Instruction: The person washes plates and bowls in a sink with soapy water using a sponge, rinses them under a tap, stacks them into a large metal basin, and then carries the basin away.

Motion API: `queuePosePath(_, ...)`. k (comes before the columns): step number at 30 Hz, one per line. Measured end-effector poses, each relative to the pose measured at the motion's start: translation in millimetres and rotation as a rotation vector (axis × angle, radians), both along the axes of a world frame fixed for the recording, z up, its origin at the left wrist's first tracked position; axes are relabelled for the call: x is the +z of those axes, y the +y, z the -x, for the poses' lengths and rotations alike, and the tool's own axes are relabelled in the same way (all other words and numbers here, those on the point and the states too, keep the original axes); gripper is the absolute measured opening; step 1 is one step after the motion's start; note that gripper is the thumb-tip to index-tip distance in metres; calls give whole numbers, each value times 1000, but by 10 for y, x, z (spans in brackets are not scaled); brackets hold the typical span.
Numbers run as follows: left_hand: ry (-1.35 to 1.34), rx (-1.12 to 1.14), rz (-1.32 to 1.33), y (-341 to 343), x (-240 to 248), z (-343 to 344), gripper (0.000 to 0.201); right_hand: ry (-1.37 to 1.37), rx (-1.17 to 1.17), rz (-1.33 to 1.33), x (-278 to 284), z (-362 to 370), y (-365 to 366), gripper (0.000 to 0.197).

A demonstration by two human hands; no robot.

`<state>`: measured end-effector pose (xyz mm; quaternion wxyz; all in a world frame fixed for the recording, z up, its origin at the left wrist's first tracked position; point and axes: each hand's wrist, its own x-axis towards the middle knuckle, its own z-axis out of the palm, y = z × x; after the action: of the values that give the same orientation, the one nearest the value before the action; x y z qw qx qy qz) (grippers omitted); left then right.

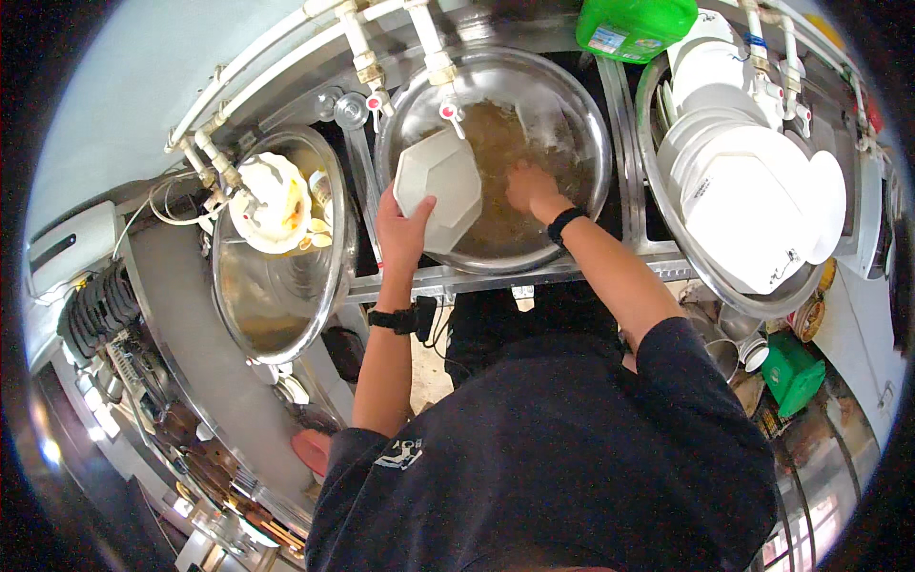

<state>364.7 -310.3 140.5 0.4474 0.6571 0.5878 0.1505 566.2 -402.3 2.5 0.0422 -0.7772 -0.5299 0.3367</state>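
Note:
My left hand point(401, 232) grips a white angular plate point(446, 186) by its near left edge, thumb on top, tilted over the left side of a large round metal basin point(589, 124). Brown, murky water point(496, 234) with some foam lies in this basin. On the right side of the basin, my right hand point(531, 188) reaches down into the water. Its fingers are under the surface, so I cannot make out whether they hold anything.
On the right, a metal basin point(672, 224) holds stacked white plates point(753, 214). A left metal basin point(276, 334) contains a soiled scalloped white dish point(269, 205) and food scraps. White pipes with taps point(450, 112) overhang the middle basin. A green jug point(634, 24) stands behind.

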Motion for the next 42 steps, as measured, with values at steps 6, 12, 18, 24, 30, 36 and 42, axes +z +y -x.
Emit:
queuePosePath(6,140,-524,-574,-356,300,-129,31,869,-209,-151,639,129,-211,56)
queuePosePath(12,40,-915,-652,-927,107,-294,23,1662,-1090,73,924,152,-653,42)
queuePosePath(18,123,-1007,-606,-1018,28,65,38,1283,-1056,-179,821,261,-915,42)
queuePosePath(24,184,-723,-445,-776,-66,617,44,678,-883,-437,1063,-17,-1296,41)
queuePosePath(30,77,-493,-421,-804,-248,972,36,160,-737,-528,1640,-125,-1518,46)
queuePosePath(36,11,-490,-443,-865,-227,927,33,2,-637,-768,1969,-380,-1830,48)
queuePosePath(42,45,-406,-477,-865,4,851,28,-108,-739,-782,2464,-1376,-2384,42)
